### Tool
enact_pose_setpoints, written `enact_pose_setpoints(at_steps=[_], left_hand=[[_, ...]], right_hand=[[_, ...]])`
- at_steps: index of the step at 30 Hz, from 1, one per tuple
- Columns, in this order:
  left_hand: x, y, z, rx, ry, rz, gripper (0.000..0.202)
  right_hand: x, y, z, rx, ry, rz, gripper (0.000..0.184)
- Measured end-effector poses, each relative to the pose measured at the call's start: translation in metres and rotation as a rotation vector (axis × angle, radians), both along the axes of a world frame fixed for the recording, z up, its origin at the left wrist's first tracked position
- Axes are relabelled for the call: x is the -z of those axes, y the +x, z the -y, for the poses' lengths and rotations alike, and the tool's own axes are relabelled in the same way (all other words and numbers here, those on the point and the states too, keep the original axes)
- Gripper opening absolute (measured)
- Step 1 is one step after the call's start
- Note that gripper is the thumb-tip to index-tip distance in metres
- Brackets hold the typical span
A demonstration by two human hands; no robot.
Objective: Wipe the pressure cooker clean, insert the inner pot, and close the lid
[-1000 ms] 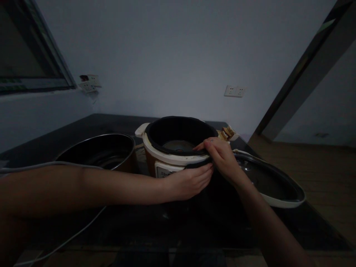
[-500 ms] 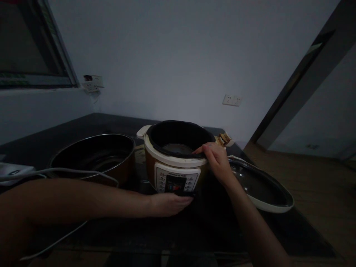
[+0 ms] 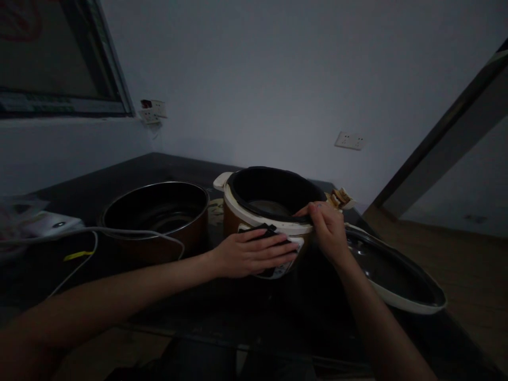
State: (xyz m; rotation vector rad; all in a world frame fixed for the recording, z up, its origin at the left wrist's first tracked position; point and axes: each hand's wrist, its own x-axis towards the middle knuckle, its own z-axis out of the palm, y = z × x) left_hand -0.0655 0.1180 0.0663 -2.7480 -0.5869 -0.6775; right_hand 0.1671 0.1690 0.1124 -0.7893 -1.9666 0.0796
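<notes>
Looks to be a heavy, rigid, slick-sided electric cooker, best taken by the white handle at ten o'clock and the rim at four. Shows a scuffed cream collar, brown body and black interior, standing mid-view on the dark counter. Gripped at four by the right hand, covered at six by the left hand, holding a black cloth.

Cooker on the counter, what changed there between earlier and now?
Your left hand, with a dark cloth-like piece, went from below the rim of the cooker down to the lower edge of its panel, then up across it. Your right hand stays on the rim; the pot and lid stay put.
</notes>
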Motion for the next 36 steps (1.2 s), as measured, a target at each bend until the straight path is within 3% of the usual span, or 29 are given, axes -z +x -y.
enact_pose_setpoints(at_steps=[3,5,10,15,19,24,28,33,36], left_hand=[[0.012,0.019,0.01,-0.228,0.238,0.254,0.062],[0.02,0.037,0.02,-0.411,0.275,0.416,0.06],[0.051,0.084,0.045,-0.7,0.066,0.704,0.071],[0.086,0.123,0.064,-0.754,-0.146,0.894,0.074],[0.097,0.14,0.074,-0.764,-0.391,0.981,0.075],[0.096,0.133,0.076,-0.728,-0.549,1.073,0.073],[0.094,0.114,0.069,-0.699,-0.597,1.285,0.067],[0.092,0.082,0.043,-0.738,-0.798,1.729,0.059],[0.088,0.062,0.023,-0.747,-0.827,1.808,0.057]], right_hand=[[0.0,-0.001,0.0,0.003,0.012,-0.007,0.045],[0.0,-0.002,0.0,0.018,0.018,-0.007,0.044],[0.001,-0.003,-0.001,0.052,0.068,-0.02,0.043],[0.003,-0.003,-0.004,0.073,0.12,-0.006,0.042],[0.005,-0.001,-0.006,0.08,0.144,-0.012,0.041],[0.006,0.001,-0.006,0.088,0.106,-0.009,0.043],[0.006,0.0,-0.005,0.113,0.071,-0.018,0.046],[0.007,-0.002,-0.005,0.122,0.082,-0.051,0.048],[0.007,-0.002,-0.005,0.129,0.076,-0.045,0.047]])
